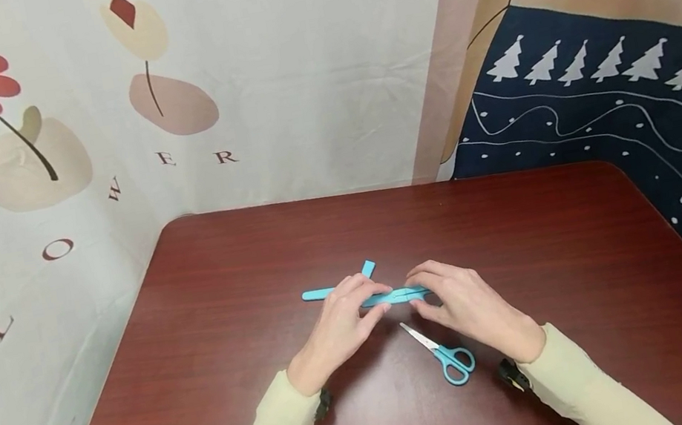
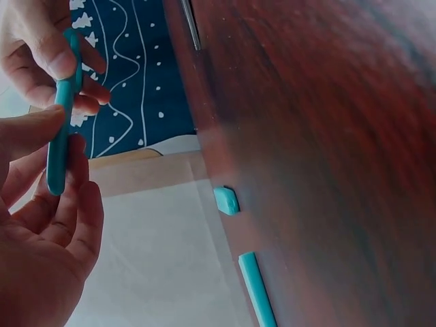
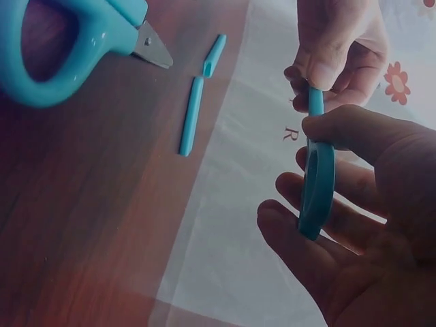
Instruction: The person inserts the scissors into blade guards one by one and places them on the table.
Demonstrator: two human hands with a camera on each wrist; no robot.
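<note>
Both hands hold a pair of blue-handled scissors [image 1: 404,295] above the table, level and side-on. My left hand [image 1: 340,318] pinches the blue blade cover [image 2: 58,160] between thumb and fingers; no metal of the blades shows. At the other end, my right hand [image 1: 469,305] grips the scissors near the handle loops [image 3: 324,187], thumb on one side and fingers behind. A second pair of scissors [image 1: 452,361] lies on the table below the hands, its metal blades bare. Beyond the left hand lie two slim blue pieces, one a flat strip [image 1: 317,295], the other a short piece [image 1: 368,268].
The dark red wooden table [image 1: 221,262] has a rounded far edge. Behind it hangs a pale cloth [image 1: 306,83] with flowers and letters, and to the right a navy cloth [image 1: 567,107] with white trees.
</note>
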